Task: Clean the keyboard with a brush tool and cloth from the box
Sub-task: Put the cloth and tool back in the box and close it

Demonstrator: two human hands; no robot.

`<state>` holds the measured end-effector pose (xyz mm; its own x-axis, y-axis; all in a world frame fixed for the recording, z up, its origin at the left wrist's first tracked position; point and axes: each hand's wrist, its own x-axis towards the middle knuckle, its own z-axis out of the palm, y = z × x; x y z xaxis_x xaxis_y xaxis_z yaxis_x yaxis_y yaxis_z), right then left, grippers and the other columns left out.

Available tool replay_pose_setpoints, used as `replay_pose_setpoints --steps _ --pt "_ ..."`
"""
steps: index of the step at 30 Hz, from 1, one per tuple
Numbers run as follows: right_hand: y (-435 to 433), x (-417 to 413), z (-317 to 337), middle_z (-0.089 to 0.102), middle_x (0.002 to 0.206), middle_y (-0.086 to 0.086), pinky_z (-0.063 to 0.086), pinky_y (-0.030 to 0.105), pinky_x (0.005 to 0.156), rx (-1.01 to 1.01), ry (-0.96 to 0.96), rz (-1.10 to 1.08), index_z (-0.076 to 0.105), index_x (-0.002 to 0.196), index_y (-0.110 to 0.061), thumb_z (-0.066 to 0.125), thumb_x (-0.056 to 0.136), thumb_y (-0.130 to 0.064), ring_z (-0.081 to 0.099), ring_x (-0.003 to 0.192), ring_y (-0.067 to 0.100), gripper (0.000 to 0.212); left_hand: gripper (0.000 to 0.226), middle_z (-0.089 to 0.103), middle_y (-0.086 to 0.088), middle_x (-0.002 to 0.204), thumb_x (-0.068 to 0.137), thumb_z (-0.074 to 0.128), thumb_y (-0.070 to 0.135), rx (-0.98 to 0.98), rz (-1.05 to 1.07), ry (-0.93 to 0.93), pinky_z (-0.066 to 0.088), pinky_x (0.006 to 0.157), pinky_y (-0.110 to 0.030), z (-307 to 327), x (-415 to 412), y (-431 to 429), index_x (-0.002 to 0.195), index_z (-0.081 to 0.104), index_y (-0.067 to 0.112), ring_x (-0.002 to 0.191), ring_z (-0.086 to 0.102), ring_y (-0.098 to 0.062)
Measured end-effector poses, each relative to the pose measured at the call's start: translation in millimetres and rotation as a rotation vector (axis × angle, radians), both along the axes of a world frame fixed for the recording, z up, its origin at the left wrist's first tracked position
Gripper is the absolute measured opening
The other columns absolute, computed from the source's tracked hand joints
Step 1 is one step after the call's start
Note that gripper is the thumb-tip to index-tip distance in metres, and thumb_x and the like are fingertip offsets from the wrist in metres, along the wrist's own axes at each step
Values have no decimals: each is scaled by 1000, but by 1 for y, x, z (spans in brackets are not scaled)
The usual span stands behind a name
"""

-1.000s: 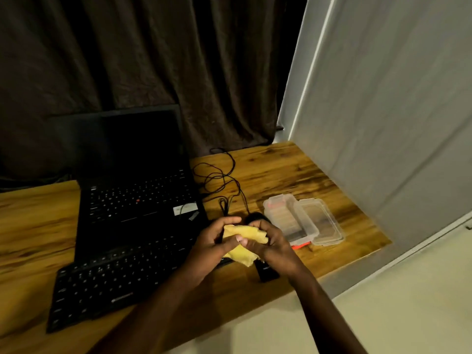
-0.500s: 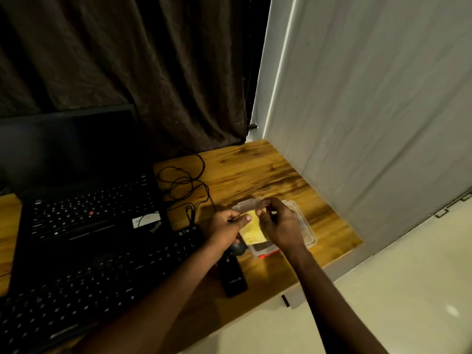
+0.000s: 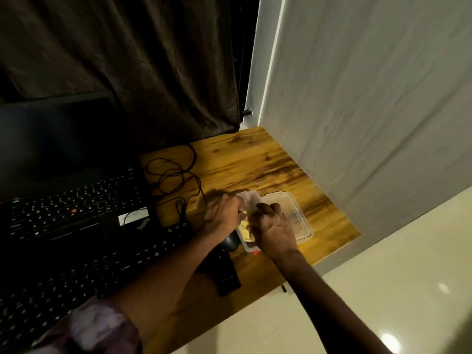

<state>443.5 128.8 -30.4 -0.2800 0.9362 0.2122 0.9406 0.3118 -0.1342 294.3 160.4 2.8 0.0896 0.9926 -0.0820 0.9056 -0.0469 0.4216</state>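
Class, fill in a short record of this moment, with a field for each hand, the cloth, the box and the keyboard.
left hand: blurred, at the box's left edge; grip unclear
right hand: fingers curled over the box; grip hidden
yellow cloth: partly seen in the box, between the hands
clear box: open, on the table
keyboard: left of the box, untouched

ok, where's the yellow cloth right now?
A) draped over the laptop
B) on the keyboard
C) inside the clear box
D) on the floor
C: the cloth shows as a yellow patch inside the box, in the gap between the two hands.
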Motion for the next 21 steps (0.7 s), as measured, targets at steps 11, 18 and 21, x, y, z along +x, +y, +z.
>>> replay_pose_setpoints --steps 11,18,21 --pt "17 -1 -21 60 124 14 44 34 98 -357 48 1 57 125 -9 66 88 -32 56 115 30 45 15 68 -1 106 91 57 16 114 -127 260 42 94 -33 1 10 -4 93 69 24 108 57 -21" --pt "14 -2 -36 57 130 16 45 37 101 -459 -72 -28 53 129 -14 61 88 -33 57 118 35 46 19 63 -1 97 89 56 30 25 -293 303 25 100 -39 3 -5 -11 82 71 20 116 47 -21" --pt "4 5 -42 60 131 14 49 35 96 -489 -15 -29 58 128 -16 62 89 -29 60 115 32 42 20 53 -5 109 92 55 33 -74 -323 312 21 107 -42 10 -8 -16 91 68 18 122 31 -24"
